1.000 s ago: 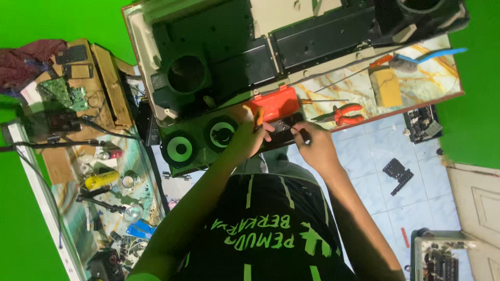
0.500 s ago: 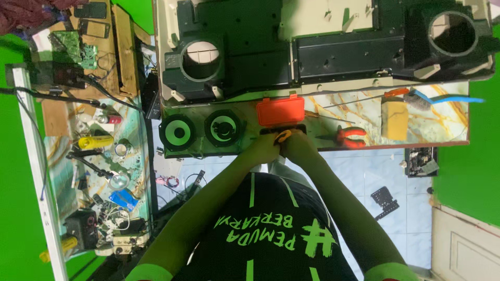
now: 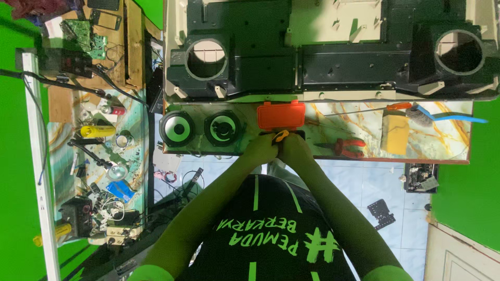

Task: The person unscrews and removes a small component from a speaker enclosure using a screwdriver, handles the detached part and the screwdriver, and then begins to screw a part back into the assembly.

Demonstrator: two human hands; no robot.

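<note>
My left hand (image 3: 260, 149) and my right hand (image 3: 295, 149) are pressed together at the near edge of a marble-patterned table (image 3: 448, 148). Both are closed around a small yellow and black object (image 3: 281, 136). It sits just in front of a shut orange plastic case (image 3: 281, 115). Most of the object is hidden by my fingers. Two round speakers (image 3: 177, 129) (image 3: 222, 128) lie left of my left hand. Red-handled pliers (image 3: 348, 147) lie right of my right hand.
A long black and cream speaker housing (image 3: 333, 62) with two round holes fills the far side. A yellow sponge (image 3: 395, 132), a blue brush (image 3: 442, 115) and an orange-handled screwdriver (image 3: 398, 105) lie at the right. A cluttered side bench (image 3: 99, 151) stands on the left.
The view has swung level over the table. My hands, apart a second ago with the right on a dark tool, have come together in front of the orange case.
</note>
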